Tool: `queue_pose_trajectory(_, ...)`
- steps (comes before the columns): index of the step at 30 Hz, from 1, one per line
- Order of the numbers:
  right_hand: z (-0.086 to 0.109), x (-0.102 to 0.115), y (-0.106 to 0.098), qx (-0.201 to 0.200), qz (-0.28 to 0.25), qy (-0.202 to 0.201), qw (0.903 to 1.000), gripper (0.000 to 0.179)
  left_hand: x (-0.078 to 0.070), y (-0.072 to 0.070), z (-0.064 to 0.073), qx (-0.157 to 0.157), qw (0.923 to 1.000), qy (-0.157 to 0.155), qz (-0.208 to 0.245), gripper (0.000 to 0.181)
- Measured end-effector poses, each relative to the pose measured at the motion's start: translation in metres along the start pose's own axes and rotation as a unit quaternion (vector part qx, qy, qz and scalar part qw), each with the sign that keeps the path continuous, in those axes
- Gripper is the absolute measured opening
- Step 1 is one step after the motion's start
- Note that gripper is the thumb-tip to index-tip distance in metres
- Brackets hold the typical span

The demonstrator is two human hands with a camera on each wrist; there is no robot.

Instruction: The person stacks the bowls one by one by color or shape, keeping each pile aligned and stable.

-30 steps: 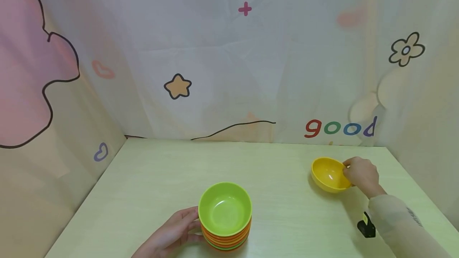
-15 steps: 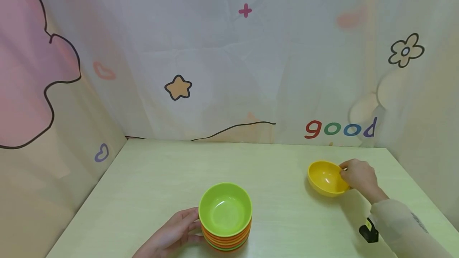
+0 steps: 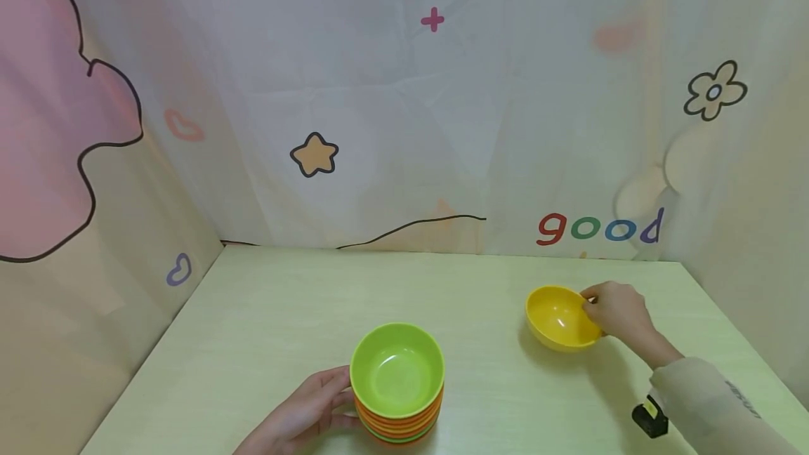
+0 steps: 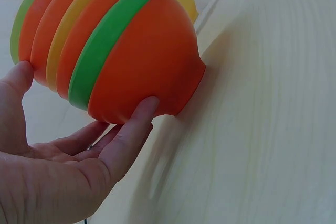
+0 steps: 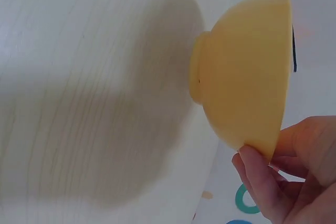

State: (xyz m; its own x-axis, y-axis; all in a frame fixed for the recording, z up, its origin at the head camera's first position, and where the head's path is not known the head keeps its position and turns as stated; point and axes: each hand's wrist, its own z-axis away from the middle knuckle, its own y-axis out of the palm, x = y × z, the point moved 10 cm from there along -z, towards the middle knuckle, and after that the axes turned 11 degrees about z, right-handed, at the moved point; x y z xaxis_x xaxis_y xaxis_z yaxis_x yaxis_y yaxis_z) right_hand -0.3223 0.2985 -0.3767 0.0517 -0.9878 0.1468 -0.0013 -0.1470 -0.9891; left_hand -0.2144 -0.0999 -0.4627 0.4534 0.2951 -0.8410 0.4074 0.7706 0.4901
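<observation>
A stack of bowls (image 3: 397,409) in orange, green and yellow, topped by a lime green bowl (image 3: 397,371), stands near the table's front. My left hand (image 3: 310,406) rests against its left side; in the left wrist view the fingertips (image 4: 144,109) touch the lowest orange bowl, and the thumb touches a rim higher up. To the right, my right hand (image 3: 619,311) pinches a yellow bowl (image 3: 559,321) by its right rim. The right wrist view shows that bowl's foot held above the table, its shadow underneath. The bowl looks slightly tilted.
A pale wooden table (image 3: 303,300) lies beneath everything. Printed cloth (image 3: 379,104) walls enclose its back and sides. A small black object (image 3: 649,418) shows beside the right sleeve (image 3: 708,399); its kind is unclear.
My right hand has moved left and slightly nearer with the yellow bowl in its grip. The left hand and the stack have stayed in place.
</observation>
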Motion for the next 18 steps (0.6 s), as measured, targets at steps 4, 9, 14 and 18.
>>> queue_pose_trajectory(4, 0.003, 0.014, -0.003, -0.005, 0.0, -0.011, 0.9999, 0.027, 0.0, 0.0, 0.0, -0.002, 1.0, -0.001, -0.003, 0.061)
queue_pose_trajectory(9, 0.006, 0.031, -0.007, -0.011, -0.002, -0.03, 0.9995, 0.025, -0.001, 0.001, 0.0, 0.004, 1.0, 0.004, 0.002, 0.06)
queue_pose_trajectory(14, 0.011, 0.049, -0.013, -0.025, -0.002, -0.05, 0.9984, 0.022, -0.002, 0.004, 0.0, 0.023, 0.9996, 0.014, 0.009, 0.057)
queue_pose_trajectory(18, 0.014, 0.065, -0.019, -0.034, 0.0, -0.065, 0.9973, 0.02, 0.0, 0.004, 0.0, 0.034, 0.9992, 0.016, 0.013, 0.055)
